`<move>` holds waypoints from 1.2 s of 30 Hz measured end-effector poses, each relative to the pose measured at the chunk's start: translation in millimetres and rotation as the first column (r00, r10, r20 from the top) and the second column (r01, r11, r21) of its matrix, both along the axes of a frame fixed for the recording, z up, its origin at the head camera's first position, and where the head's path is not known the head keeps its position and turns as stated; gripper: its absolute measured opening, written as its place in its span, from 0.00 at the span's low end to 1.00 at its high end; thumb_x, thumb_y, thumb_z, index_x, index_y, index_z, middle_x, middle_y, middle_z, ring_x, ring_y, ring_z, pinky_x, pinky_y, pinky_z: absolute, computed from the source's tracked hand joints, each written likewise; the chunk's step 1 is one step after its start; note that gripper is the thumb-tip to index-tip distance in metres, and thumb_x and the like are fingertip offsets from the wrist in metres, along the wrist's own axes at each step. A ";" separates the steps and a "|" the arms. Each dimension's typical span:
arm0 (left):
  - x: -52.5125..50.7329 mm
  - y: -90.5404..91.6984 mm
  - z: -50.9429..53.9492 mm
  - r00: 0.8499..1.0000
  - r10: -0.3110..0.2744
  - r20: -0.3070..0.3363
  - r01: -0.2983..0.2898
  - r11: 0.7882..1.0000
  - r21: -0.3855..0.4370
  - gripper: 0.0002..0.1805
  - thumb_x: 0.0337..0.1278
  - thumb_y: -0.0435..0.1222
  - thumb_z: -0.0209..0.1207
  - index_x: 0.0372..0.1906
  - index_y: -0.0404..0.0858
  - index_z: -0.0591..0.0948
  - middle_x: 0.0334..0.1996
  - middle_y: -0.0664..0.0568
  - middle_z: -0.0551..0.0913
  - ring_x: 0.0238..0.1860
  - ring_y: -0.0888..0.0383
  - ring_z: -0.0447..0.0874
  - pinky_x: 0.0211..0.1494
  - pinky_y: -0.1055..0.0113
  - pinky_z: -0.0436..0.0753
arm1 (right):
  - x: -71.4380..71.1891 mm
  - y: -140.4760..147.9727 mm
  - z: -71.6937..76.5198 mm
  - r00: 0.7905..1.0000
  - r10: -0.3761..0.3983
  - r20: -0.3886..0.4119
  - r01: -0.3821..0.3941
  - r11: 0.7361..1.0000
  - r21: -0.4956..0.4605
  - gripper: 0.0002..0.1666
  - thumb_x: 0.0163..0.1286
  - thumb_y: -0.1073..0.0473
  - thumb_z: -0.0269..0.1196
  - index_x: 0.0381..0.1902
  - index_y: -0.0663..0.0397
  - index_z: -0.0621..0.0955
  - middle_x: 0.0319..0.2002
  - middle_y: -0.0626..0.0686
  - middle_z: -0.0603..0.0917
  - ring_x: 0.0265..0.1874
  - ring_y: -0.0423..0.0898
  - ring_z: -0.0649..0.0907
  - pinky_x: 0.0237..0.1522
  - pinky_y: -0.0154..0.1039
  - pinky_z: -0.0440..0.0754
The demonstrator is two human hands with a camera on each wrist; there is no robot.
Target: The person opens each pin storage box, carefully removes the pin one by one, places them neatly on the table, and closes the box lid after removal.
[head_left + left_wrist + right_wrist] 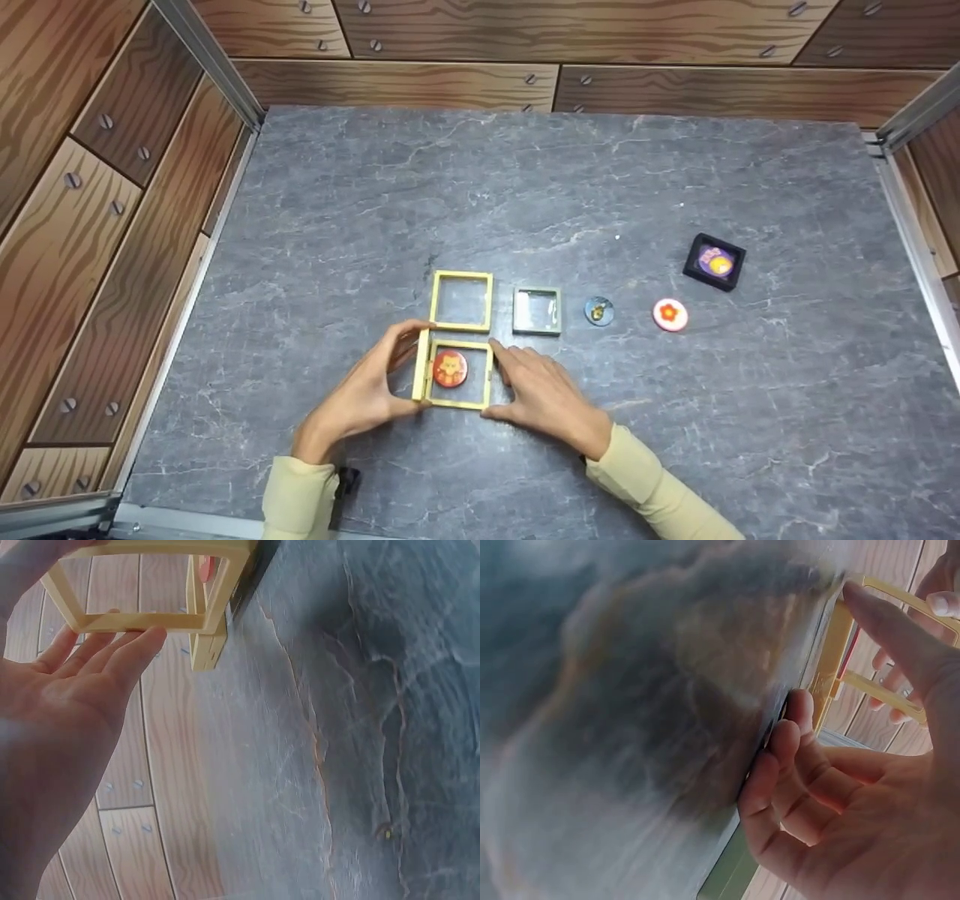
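Observation:
A hinged yellow display frame (pixel 465 406) lies on the tabletop with its lid (pixel 421 367) raised on the left side. A round red badge with a yellow figure (pixel 450 368) rests inside the base, left of its middle. My left hand (pixel 364 394) grips the upright lid by its near and far ends, thumb nearest me. My right hand (pixel 547 394) holds the base at its right side, index finger at the far corner and thumb at the near one. In the left wrist view the lid (pixel 142 622) stands above the left hand's fingertips.
Just beyond lies another yellow frame (pixel 462 328). To the right are a green frame (pixel 537 332), a blue round badge (pixel 598 310), a white badge with a red flower (pixel 670 314) and a black frame (pixel 694 275) holding a purple badge (pixel 716 260). Wood-patterned walls enclose the table.

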State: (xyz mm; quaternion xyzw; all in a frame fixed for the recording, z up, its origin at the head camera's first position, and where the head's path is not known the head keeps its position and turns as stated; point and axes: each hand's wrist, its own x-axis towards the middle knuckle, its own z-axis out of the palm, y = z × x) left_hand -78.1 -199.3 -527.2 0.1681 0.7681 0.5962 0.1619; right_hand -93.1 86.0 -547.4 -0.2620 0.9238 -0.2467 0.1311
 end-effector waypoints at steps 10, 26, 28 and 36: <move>-0.1 -4.5 -0.6 1.000 -0.002 0.003 0.002 1.000 -0.003 0.60 0.38 0.15 0.72 0.80 0.44 0.59 0.81 0.37 0.65 0.83 0.39 0.60 0.86 0.58 0.60 | 0.8 -4.0 -1.7 1.000 -0.004 0.000 0.004 1.000 0.002 0.62 0.57 0.37 0.78 0.79 0.63 0.66 0.63 0.65 0.84 0.56 0.65 0.86 0.59 0.63 0.86; 0.4 -14.7 -0.2 1.000 0.000 -0.015 -0.002 0.991 -0.131 0.61 0.44 0.25 0.79 0.83 0.52 0.59 0.82 0.47 0.66 0.84 0.55 0.61 0.88 0.60 0.57 | 0.0 -4.7 -2.5 1.000 -0.018 0.010 0.017 1.000 0.025 0.61 0.57 0.37 0.79 0.79 0.62 0.67 0.64 0.66 0.83 0.56 0.68 0.85 0.60 0.67 0.84; 0.3 -15.2 0.4 1.000 -0.006 -0.008 0.005 0.992 -0.129 0.61 0.45 0.24 0.78 0.84 0.50 0.58 0.82 0.46 0.66 0.84 0.54 0.60 0.88 0.60 0.57 | 0.1 -4.8 -2.7 1.000 -0.019 0.019 0.018 0.999 0.027 0.61 0.57 0.37 0.79 0.79 0.62 0.67 0.65 0.67 0.82 0.57 0.68 0.84 0.61 0.68 0.83; -2.6 -14.0 0.5 1.000 -0.005 -0.004 0.005 0.990 -0.142 0.60 0.45 0.26 0.78 0.83 0.51 0.60 0.82 0.50 0.67 0.84 0.56 0.61 0.88 0.60 0.59 | -0.9 -2.2 7.0 0.986 -0.081 0.143 0.092 0.994 -0.067 0.62 0.58 0.37 0.78 0.81 0.60 0.65 0.65 0.68 0.81 0.67 0.69 0.79 0.71 0.67 0.77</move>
